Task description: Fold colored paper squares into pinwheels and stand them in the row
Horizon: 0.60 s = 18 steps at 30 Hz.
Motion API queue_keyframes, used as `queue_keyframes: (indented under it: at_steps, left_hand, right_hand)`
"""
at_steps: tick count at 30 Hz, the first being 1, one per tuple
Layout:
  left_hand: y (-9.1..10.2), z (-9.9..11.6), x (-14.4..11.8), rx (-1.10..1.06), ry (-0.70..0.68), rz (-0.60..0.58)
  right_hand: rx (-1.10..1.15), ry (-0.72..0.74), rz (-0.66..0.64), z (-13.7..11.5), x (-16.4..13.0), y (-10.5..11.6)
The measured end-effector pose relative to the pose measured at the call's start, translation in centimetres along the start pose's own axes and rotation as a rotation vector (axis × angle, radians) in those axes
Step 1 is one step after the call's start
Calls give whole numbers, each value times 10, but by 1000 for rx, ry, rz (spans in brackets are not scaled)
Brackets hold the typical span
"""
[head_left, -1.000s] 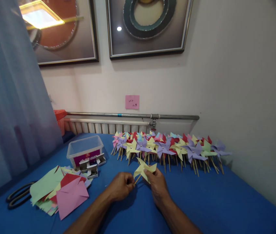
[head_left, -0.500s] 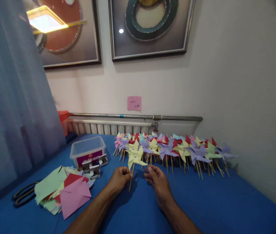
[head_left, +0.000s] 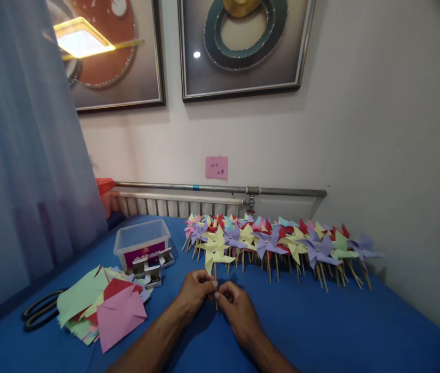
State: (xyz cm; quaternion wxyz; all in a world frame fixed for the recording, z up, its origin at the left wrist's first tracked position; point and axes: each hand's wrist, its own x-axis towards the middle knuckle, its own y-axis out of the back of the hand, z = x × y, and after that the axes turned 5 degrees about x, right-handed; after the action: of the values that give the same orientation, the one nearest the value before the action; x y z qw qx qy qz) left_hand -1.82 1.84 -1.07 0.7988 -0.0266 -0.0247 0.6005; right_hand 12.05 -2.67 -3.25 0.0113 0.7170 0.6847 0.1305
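A pale yellow paper pinwheel (head_left: 216, 249) on a thin wooden stick stands upright in front of me. My left hand (head_left: 196, 291) pinches the stick below the vanes. Just beside it, my right hand (head_left: 237, 307) is closed with thumb and forefinger on the same stick, lower down. The stick's bottom end pokes out under the fingers. Behind the held pinwheel spreads a dense group of finished pinwheels (head_left: 268, 242) in purple, yellow, red, green and pink, their sticks pointing down toward the blue cloth.
To the left lie paper sheets (head_left: 121, 317) in pink, red and green, next to black-handled scissors (head_left: 41, 310). A clear plastic box (head_left: 140, 239) and several small open boxes (head_left: 153, 276) sit behind them. A blue curtain (head_left: 29, 155) hangs at left; a pipe (head_left: 173, 186) runs along the wall.
My right hand has moved left and closed on the stick, beside my left hand. The pinwheel's stick has gone from tilted to nearly upright. The view has shifted slightly.
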Motion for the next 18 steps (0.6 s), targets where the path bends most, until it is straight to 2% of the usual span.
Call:
queue_keyframes:
  at_steps: [18]
  left_hand:
    - [4,-12,5,102,34,-65]
  right_hand:
    - [-94,-44,104,-6,-3,-3]
